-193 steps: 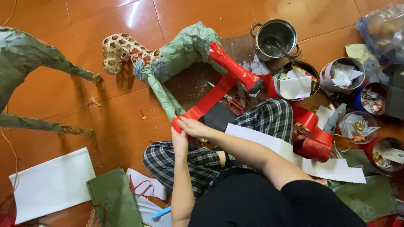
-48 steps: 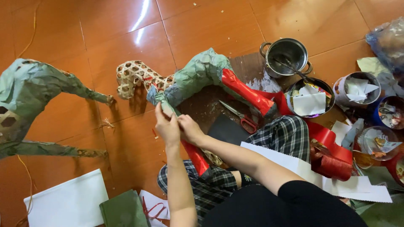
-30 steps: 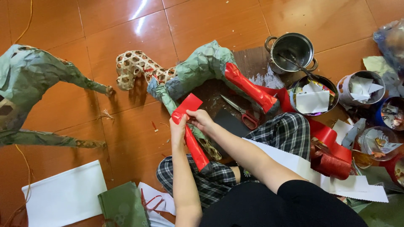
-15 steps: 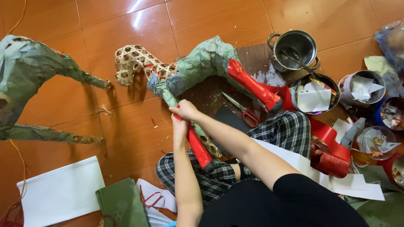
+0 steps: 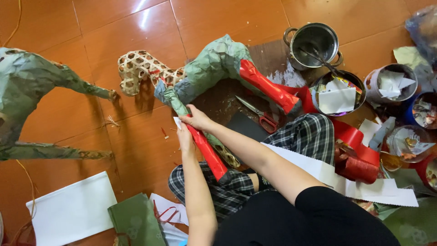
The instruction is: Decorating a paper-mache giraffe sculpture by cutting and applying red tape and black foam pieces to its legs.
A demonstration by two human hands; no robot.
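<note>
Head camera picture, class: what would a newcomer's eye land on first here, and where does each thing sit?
First, the woven animal frame at the centre, half covered in green paper, with one leg wrapped in glossy red paper that the left hand and right hand press on. A second green paper figure lies at the left edge. At the upper right stands a steel pot, with red-handled scissors on the floor near the frame.

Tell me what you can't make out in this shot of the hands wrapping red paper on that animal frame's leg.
- Head view: the left hand palm and the right hand fingertips press against the red-wrapped leg, so the contact is hidden.
- The leg's lower end disappears behind the checked trouser knee.
- The green paper figure at left is cut off by the frame edge.
- The steel pot contents are too dark to tell.
</note>
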